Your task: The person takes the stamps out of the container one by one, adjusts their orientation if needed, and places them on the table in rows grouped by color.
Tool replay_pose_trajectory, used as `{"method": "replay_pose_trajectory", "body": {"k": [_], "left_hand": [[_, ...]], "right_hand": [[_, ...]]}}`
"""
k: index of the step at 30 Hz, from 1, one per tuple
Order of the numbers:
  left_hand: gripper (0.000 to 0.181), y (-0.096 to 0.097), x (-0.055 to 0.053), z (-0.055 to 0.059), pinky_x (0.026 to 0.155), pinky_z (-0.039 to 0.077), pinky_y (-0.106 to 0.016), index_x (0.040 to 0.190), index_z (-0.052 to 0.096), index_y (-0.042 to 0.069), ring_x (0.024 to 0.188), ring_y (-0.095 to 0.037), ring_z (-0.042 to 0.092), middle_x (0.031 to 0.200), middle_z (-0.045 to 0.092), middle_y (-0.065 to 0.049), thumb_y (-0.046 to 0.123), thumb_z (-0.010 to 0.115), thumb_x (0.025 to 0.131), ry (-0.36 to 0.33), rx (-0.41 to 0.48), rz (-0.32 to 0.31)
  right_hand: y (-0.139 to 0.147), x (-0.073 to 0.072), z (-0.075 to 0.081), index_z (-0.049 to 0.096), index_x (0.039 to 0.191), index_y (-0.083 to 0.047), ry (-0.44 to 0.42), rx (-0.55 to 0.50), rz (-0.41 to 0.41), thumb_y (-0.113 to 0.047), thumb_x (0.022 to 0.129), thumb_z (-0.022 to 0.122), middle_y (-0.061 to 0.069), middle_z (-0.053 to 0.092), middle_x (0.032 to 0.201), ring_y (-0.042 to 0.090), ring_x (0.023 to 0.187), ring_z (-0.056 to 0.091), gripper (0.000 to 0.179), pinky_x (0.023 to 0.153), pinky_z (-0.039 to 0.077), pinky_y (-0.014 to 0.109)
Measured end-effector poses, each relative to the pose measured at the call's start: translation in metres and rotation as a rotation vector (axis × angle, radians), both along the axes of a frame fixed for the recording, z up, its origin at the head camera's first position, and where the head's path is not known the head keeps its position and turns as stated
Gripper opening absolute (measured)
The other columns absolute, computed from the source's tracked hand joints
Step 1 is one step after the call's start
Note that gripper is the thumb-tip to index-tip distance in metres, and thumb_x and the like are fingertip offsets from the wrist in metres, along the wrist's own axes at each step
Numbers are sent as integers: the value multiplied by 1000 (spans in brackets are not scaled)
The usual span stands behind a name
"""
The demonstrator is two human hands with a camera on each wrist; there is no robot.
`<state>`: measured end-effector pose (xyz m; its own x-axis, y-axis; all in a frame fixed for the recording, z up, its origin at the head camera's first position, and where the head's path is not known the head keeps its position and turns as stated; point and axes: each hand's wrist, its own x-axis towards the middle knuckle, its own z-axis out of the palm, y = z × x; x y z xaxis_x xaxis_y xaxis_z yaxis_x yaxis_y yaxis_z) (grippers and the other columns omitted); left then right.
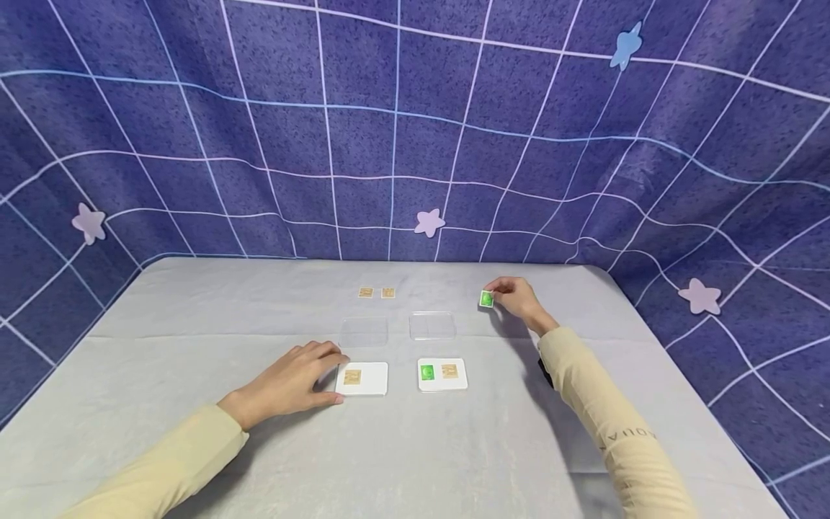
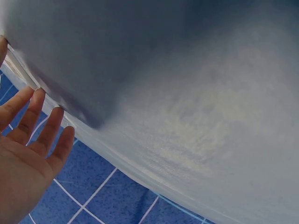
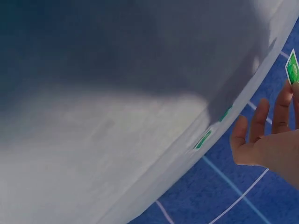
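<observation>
In the head view my left hand [image 1: 292, 380] holds the left end of a flat white box [image 1: 372, 380], thumb at its near corner and index finger at its far one. A small tan picture card [image 1: 352, 377] lies on that box. My right hand [image 1: 515, 297], raised over the table's right side, pinches a small green picture card [image 1: 486, 298] between thumb and fingertips. The green card also shows at the right wrist view's edge. Beside the first box, a second white box [image 1: 442, 385] bears a green card [image 1: 427, 372] and a tan card [image 1: 450, 371].
Two clear plastic lids [image 1: 364, 331] [image 1: 432, 326] lie behind the boxes. Farther back are two tan cards [image 1: 366, 293] [image 1: 387, 293]. In the right wrist view, two more green cards [image 3: 203, 139] [image 3: 225, 113] lie near the cloth-covered table's edge. A blue gridded curtain [image 1: 363, 144] surrounds the table.
</observation>
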<state>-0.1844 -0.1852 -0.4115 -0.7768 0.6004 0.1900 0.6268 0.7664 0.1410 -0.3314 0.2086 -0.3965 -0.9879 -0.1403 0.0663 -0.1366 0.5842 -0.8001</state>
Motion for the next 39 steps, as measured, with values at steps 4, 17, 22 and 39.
{"method": "replay_pose_trajectory", "body": {"k": [4,17,22,39], "left_hand": [[59,0,-1,0,81,45,-41,119,59,10,101,-21,54,113,57,-3,46,71,73,4,-2,-8],[59,0,-1,0,82,45,-42,118,59,9,101,-22,54,113,57,-3,46,71,74,-2,5,-12],[59,0,-1,0,82,45,-41,119,59,10,101,-22,54,113,56,-3,46,71,74,-1,2,-11],[59,-1,0,-2,82,44,-41,119,59,11,102,-21,53,114,56,-2,46,70,74,-1,5,0]], "right_hand": [[7,-5,-2,65,101,4,-7,13,-34,1,85,53,21,64,94,7,71,50,20,70,40,21],[15,-16,-6,66,98,4,7,36,-86,2,83,52,15,63,83,7,65,46,20,61,39,20],[15,-18,-4,66,98,3,-3,59,-100,1,84,52,10,62,80,7,66,46,20,61,39,21],[15,-23,-8,65,97,5,-10,61,-89,3,84,51,5,58,73,8,63,44,19,58,37,20]]}}
